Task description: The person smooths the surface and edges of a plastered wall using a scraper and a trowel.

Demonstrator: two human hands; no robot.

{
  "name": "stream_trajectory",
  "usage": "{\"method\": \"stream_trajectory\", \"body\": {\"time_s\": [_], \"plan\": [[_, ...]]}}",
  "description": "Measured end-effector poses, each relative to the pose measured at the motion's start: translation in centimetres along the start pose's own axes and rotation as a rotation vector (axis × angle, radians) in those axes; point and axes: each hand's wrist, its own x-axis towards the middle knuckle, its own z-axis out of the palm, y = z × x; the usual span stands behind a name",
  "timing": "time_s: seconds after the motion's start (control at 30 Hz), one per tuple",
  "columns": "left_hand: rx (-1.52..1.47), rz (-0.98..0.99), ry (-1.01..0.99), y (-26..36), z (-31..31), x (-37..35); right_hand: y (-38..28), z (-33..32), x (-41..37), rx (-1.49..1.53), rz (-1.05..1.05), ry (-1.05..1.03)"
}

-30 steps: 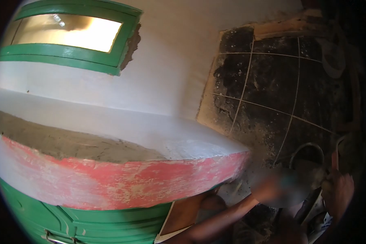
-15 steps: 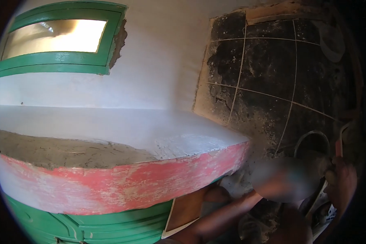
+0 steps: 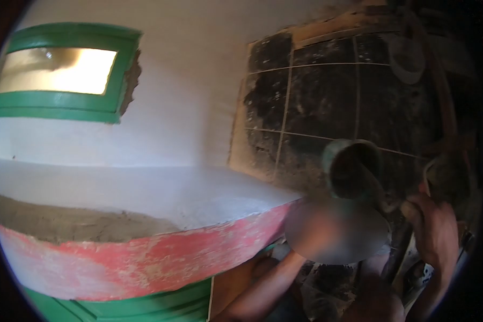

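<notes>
My left hand [image 3: 319, 228] reaches in from the bottom, below the tilted bucket and right of the ledge's pink corner. A grey blur covers its fingers, so their grip is hidden. At the right, my right hand [image 3: 437, 225] is closed around the red handle of what looks like a trowel [image 3: 425, 180], its pale curved neck pointing up. The blade is too dark to make out clearly. A bucket [image 3: 335, 166] tips over the dark tiles just above the blur, its dark mouth facing me. What holds it cannot be seen.
A ledge [image 3: 214, 188] with a grey mortar strip [image 3: 80, 217] and scraped pink front [image 3: 161, 252] runs along the left. Below are green doors [image 3: 139, 303]. A green-framed window [image 3: 64, 104] sits in the white wall. Black tiles [image 3: 322, 102] cover the floor; a pale container [image 3: 407, 59] stands farther back.
The view has shifted, moving the window and ledge left and lower. The bucket has come up into sight, tipped. My right hand still grips the red handle.
</notes>
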Motion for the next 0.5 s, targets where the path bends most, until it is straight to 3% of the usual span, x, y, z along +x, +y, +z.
{"method": "stream_trajectory", "body": {"time_s": [0.13,0.23,0.33,0.5], "plan": [[0.096,-0.046,0.082,0.3,-2.2,-0.7,-1.4,-1.7,0.9,0.209,-0.099,-0.074],[0.127,0.002,0.115,0.0,-3.0,-1.5,-0.4,-0.8,1.3,0.228,-0.189,-0.047],[0.140,-0.073,0.101,0.9,-3.3,-2.3,0.3,0.0,1.6,0.169,-0.299,0.013],[0.143,-0.084,0.055,0.3,-3.1,-3.1,-0.2,0.1,2.8,0.155,-0.327,-0.117]]}}
